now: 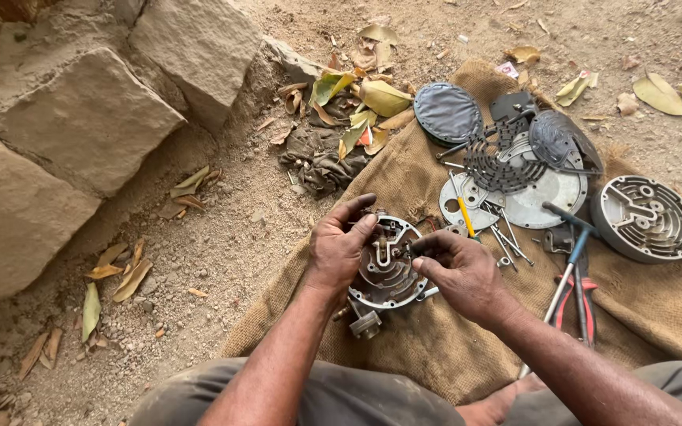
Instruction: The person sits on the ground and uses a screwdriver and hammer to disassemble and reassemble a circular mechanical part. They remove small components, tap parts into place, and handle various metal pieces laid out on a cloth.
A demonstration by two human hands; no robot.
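Observation:
My left hand grips the left rim of a round metal compressor part with a curved brass piece in its middle, held just above a burlap sack. On the part's right edge rests my right hand, its fingertips pinched together; whether something small is between them I cannot tell. A small bracket hangs under the part.
On the sack lie flat round metal plates, a dark gasket, a ribbed round cover, bolts, a yellow-handled tool, a hammer and red pliers. Large stones, a grey rag and dry leaves lie to the left on sandy ground.

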